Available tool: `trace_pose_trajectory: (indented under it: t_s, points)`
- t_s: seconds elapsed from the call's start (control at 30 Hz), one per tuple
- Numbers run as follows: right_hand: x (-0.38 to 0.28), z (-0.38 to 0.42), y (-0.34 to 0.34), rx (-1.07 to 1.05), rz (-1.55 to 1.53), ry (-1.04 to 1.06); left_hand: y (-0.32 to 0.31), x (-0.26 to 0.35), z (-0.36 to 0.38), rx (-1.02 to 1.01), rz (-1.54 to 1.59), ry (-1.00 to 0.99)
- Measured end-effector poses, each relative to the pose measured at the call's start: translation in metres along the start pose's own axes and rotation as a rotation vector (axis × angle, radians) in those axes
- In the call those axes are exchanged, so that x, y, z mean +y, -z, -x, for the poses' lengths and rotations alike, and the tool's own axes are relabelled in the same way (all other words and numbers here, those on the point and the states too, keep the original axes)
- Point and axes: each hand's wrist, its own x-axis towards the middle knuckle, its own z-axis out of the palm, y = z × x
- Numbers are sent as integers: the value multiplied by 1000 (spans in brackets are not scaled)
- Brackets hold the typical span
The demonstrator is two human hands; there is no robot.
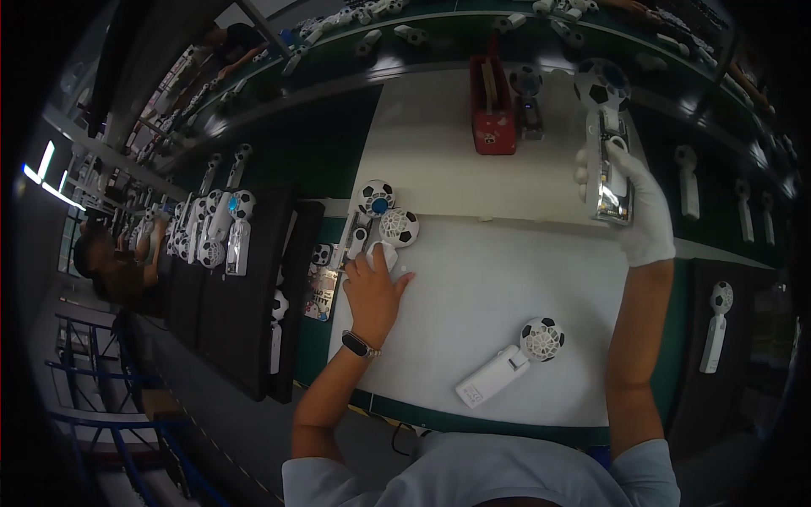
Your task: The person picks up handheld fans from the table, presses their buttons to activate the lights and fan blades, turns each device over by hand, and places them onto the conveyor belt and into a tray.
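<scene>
In the head view, my gloved right hand [646,207] grips a handheld fan [610,156] with a football-patterned head. Its handle casing is open, showing the inner parts, and the head points away from me. My bare left hand [372,291], with a watch on the wrist, has its fingers closed around the white handle of a second football fan [399,228]. Beside it lies an opened fan [376,198] with a blue centre. Nearer to me, a closed white fan [541,339] rests on the white work surface [448,296].
A red bin [495,127] and a standing fan [527,89] are at the back. On the left, black trays [245,313] carry several fans, near a decorated phone-like item [321,294]. Another person [118,270] sits at far left. Conveyor lines with fans run behind.
</scene>
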Motion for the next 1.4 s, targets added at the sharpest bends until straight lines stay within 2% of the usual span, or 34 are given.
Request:
trace_pose_trajectory:
  t_s: [0.07, 0.13, 0.17, 0.23, 0.27, 0.33, 0.37, 0.4, 0.5, 0.53, 0.6, 0.63, 0.77, 0.83, 1.07, 1.17, 1.23, 1.3, 1.33, 1.37, 1.4]
  points:
    - [-4, 4, 1, 42, 15, 23, -4, -8, 1, 5, -33, 9]
    - [-7, 5, -1, 56, -22, 24, -2, -12, -7, 45, 179, -26]
    - [-6, 5, 0, 57, -22, 30, 2, -13, -12, 49, 180, -31]
    - [-3, 4, 3, -16, 1, 11, 16, -11, -25, -275, 1000, 21]
    - [-3, 4, 3, -14, 3, 17, 30, 1, -30, -273, 1003, 15]
    - [-1, 6, 0, -53, -81, -19, 60, 31, -39, -497, 1753, 250]
    - [-1, 7, -2, -56, -75, -14, 69, 40, -45, -516, 1763, 153]
    - [-1, 7, -3, -75, -78, -32, 78, 49, -52, -513, 1771, 144]
    - [-2, 8, -2, -51, -51, -31, 96, 87, -73, -576, 2108, -17]
    - [-3, 7, -1, -64, -79, -46, 103, 100, -76, -598, 2122, -36]
    - [-6, 8, -7, -25, -91, 3, 117, 122, -82, -469, 2085, -213]
    - [-8, 9, -5, -11, -77, 11, 118, 126, -87, -549, 2177, -261]
    - [-11, 9, 0, 45, -42, 63, 112, 135, -90, -517, 2203, -319]
    - [-10, 7, 2, 54, -50, 65, 105, 129, -93, -607, 2180, -376]
    - [-7, 1, 7, 33, -145, 124, 100, 117, -101, -549, 2230, -359]
    - [-7, 1, 8, 108, -136, 110, 99, 117, -102, -519, 2241, -382]
    - [-10, 1, 7, 88, -287, 48, 99, 120, -101, -530, 2394, -242]
    - [-18, -4, 22, -6, -463, 8, 86, 118, -109, -795, 2853, -337]
    - [-22, -5, 28, 116, -473, 68, 94, 113, -112, -912, 2998, -133]
    - [-25, -14, 45, 223, -340, 102, 87, 107, -116, -880, 2996, -146]
    - [-26, -26, 68, 323, -207, 138, 73, 103, -122, -973, 3099, -385]
